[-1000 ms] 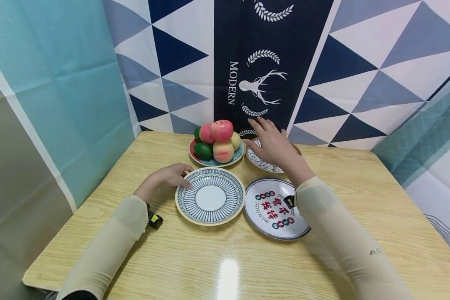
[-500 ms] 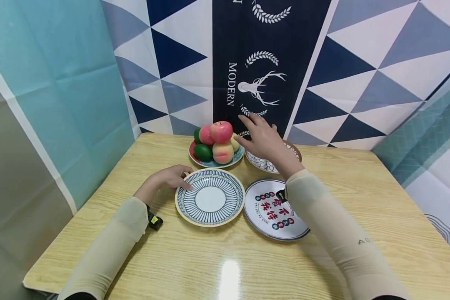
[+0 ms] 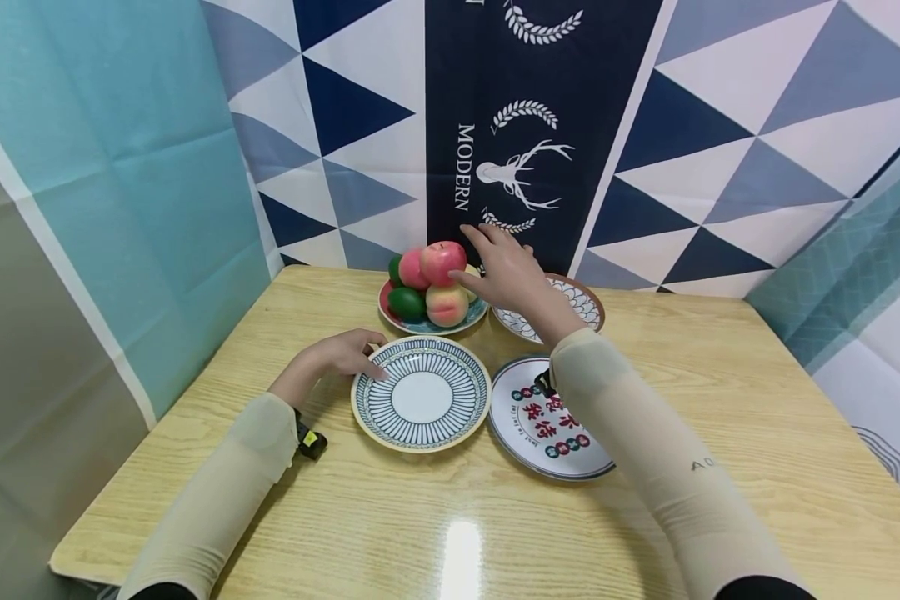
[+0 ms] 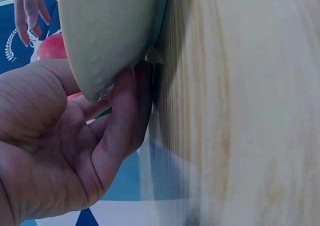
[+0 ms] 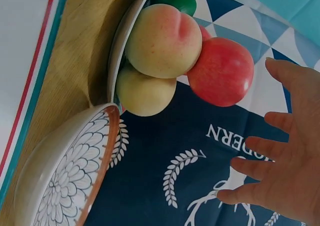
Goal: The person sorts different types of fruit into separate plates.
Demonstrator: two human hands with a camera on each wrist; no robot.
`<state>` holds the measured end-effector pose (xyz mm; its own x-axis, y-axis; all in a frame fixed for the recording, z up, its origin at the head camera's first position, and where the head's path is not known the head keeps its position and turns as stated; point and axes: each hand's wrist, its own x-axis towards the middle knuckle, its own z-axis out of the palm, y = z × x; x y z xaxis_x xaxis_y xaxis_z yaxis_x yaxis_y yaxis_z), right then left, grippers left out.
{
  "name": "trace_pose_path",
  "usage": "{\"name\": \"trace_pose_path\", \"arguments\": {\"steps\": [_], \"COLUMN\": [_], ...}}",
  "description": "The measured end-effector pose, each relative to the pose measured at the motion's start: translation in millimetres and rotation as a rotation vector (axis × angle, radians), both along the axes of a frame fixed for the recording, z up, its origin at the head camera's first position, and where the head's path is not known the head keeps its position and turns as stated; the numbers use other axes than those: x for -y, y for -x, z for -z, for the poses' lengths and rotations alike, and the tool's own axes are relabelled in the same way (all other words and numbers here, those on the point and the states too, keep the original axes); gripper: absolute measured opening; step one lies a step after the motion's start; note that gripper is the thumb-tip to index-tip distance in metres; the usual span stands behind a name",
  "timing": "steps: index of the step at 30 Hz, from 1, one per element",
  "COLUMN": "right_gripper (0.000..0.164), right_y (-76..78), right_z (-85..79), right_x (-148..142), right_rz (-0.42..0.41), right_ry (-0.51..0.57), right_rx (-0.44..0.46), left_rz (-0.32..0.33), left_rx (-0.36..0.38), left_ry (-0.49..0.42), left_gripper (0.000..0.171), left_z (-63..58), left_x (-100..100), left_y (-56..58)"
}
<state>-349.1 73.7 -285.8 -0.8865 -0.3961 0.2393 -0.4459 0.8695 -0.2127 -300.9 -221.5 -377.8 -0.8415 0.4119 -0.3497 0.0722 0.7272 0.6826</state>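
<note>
Right hand point(image 3: 506, 271) spread and empty, near but apart from red apple point(image 3: 442, 260); left hand point(image 3: 340, 352) pinching rim of striped plate point(image 3: 422, 396).
Judged a reach to the fruit, upper centre of frame: best to cup the red apple from above and lift straight, without nudging the rest, while steadying the striped plate at frame centre. Count six visible fruits on fruit plate point(image 3: 475, 315): red apple, one pink fruit point(image 3: 411, 268), one peach point(image 3: 446, 307), one yellow fruit point(image 5: 145, 93), two green fruits point(image 3: 407, 303). Count three more dishes: striped plate, lettered plate point(image 3: 528, 425) right of centre, petal-patterned dish point(image 3: 579, 302) above it.
</note>
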Motion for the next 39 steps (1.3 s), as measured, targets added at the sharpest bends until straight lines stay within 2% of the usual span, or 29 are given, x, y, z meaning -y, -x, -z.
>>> {"name": "trace_pose_path", "arguments": {"steps": [18,31,39], "right_gripper": [0.090,0.090,0.087], "right_y": [17.7,23.8,30.9], "right_z": [4.7,5.7,15.5], "right_x": [26,37,44], "right_rz": [-0.035,-0.025,-0.005], "right_ry": [0.055,0.020,0.017], "right_rx": [0.037,0.040,0.045], "left_rz": [0.010,0.005,-0.009], "left_rx": [-0.019,-0.018,-0.009], "left_ry": [0.002,0.015,0.006], "left_gripper": [0.039,0.039,0.041], "left_z": [0.4,-1.8,-0.5], "left_x": [1,0,0], "left_y": [-1.3,0.5,-0.2]}}
